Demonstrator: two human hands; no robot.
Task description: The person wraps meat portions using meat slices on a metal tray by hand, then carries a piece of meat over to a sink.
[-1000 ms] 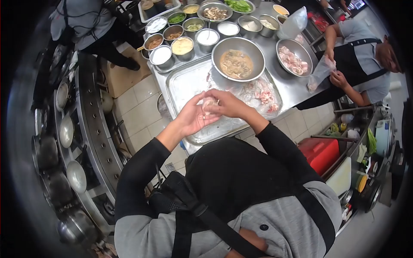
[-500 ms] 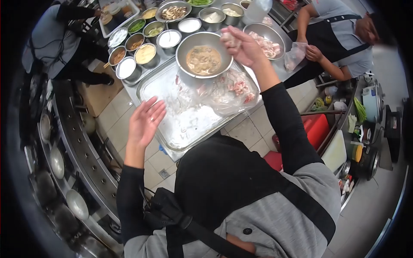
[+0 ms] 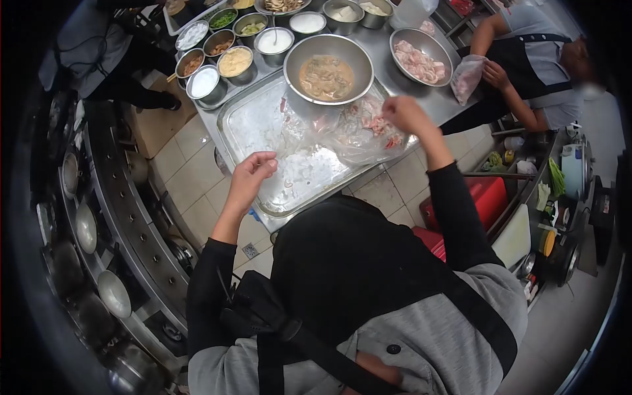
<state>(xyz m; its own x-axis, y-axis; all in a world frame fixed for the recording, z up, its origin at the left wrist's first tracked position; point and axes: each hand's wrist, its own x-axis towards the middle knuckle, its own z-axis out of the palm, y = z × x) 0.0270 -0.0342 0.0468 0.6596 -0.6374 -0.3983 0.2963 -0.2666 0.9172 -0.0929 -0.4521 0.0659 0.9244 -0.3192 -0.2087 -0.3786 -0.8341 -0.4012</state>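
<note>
My right hand [image 3: 409, 117] hovers at the right edge of the tray, its fingers curled together; whatever they hold, if anything, is hidden. Just below and left of it lies a clear plastic bag [image 3: 345, 146] with pinkish raw meat scraps [image 3: 376, 125]. My left hand [image 3: 249, 181] is over the tray's left edge, thumb and bent fingers apart, holding nothing. Between the hands is the shallow metal tray [image 3: 263, 135], wet and smeared. A steel bowl [image 3: 361, 66] of meat in brownish liquid [image 3: 327, 77] stands at the tray's far edge.
A second bowl [image 3: 449, 60] holds raw meat pieces. Small metal containers of chopped greens [image 3: 224, 18], white powder [image 3: 204, 82] and yellow paste [image 3: 235, 62] line the far left. A co-worker [image 3: 526, 72] at right holds a plastic bag [image 3: 467, 78]; another person [image 3: 99, 52] stands at far left.
My right hand has come down from above the bowl, where it held a pale lump, to beside the bag. My left hand has shifted right and its spread fingers have bent inward.
</note>
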